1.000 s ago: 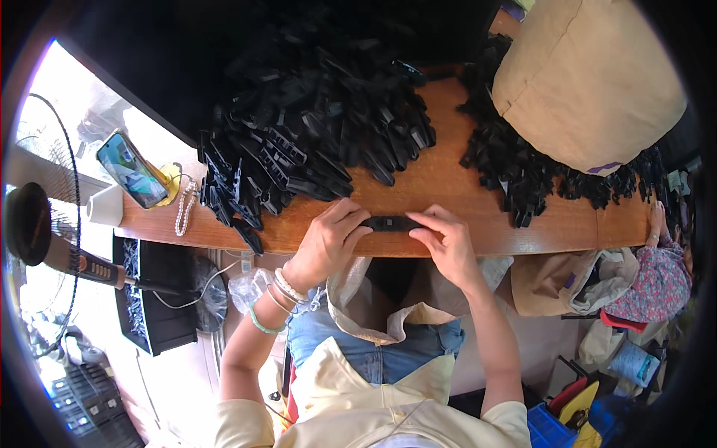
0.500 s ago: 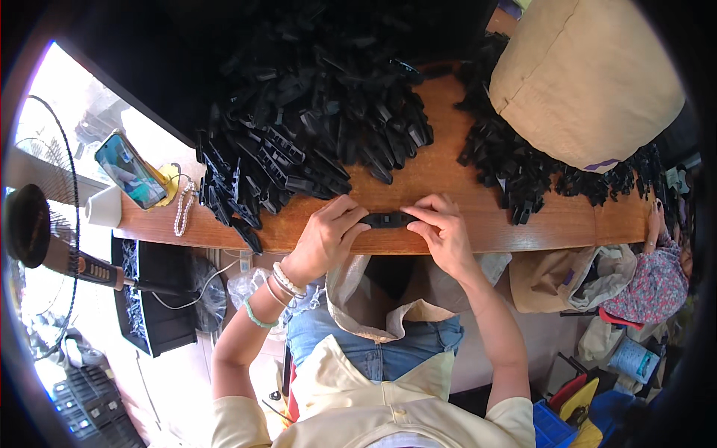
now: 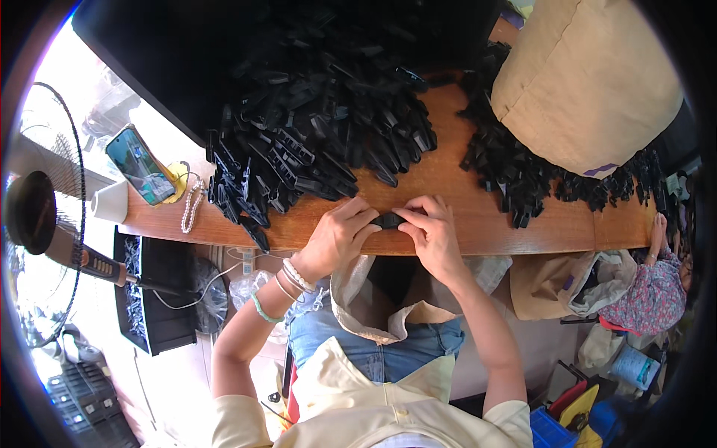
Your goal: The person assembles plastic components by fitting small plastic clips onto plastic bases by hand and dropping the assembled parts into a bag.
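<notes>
**Small black part pinched two-handed near the table's front edge**

Left hand (image 3: 336, 233): fingertips closed on the left end of a small black part (image 3: 388, 220). Right hand (image 3: 433, 233): thumb and forefinger closed on its right end. Both grips narrow, tips only; can't see anything else in either. Part sits between them, over the wooden table (image 3: 485, 228) near its front edge. Can't tell if it touches the wood.

Risks, my read: main one is a drop. Tip grip on a small piece, so a twist or uneven pull could pop it out. Table edge is close, and a fabric bag (image 3: 351, 302) gapes at the lap just past it, so a loose piece could go in there or to the floor. Second: off-axis force could bend or crack it. Third: mix-up if it lands among lookalikes.

Part looks: black, short, roughly level, long axis left-right. Middle shows, ends hidden by fingers. Probably moulded plastic; fine detail too small to read.

Outward: big heap of black clip-like pieces (image 3: 321, 142) beyond the left hand. Second black heap (image 3: 515, 183) further right, beige sack (image 3: 586, 89) against it. Far left: phone (image 3: 140, 166), bead string (image 3: 192, 205), fan (image 3: 30, 213). Far right: another person's hand (image 3: 658, 233) at the edge.
</notes>
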The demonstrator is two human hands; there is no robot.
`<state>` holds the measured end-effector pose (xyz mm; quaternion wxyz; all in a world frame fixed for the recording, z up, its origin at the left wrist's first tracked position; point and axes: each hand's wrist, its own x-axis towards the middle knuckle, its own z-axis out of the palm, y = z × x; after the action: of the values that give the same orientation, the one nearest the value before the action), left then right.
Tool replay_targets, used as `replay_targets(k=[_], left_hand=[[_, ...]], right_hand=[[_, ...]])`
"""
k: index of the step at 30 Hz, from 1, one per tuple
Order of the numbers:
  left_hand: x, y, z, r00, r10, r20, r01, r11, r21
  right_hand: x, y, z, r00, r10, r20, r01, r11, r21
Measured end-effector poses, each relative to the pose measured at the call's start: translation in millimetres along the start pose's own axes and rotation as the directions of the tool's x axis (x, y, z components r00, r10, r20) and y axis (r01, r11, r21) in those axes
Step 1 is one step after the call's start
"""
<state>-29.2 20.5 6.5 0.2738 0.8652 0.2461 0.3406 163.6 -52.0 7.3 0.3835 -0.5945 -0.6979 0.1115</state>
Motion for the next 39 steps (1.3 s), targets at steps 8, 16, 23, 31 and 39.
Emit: replay_targets(k=[8, 16, 23, 31, 39], left_hand=[[35.8, -6.3, -15.2, 0.978, 0.188, 0.095, -0.210, 0.870, 0.447], [40.9, -9.0, 12.4, 0.967, 0.187, 0.172, -0.254, 0.708, 0.659], [24.9, 25.4, 0.2, 0.936, 0.033, 0.351, -0.247, 0.772, 0.585], [18.2, 34.7, 5.4, 0.992, -0.109, -0.064, 0.117, 0.985, 0.128], [-11.8, 17.1, 16.3, 0.973, -0.216, -0.077, 0.191, 0.951, -0.242]], right_hand=[[21.3, 46.6, -71.2, 0.964, -0.040, -0.262, -0.086, 0.887, -0.454], [29.5, 100.2, -49.7, 0.952, 0.090, -0.292, -0.254, 0.764, -0.593], [29.4, 65.8, -28.2, 0.975, -0.034, -0.220, -0.086, 0.854, -0.513], [24.2, 19.5, -33.5, 0.996, -0.094, -0.003, 0.084, 0.900, -0.429], [34.4, 22.3, -1.3, 0.974, -0.225, -0.028, 0.199, 0.905, -0.376]])
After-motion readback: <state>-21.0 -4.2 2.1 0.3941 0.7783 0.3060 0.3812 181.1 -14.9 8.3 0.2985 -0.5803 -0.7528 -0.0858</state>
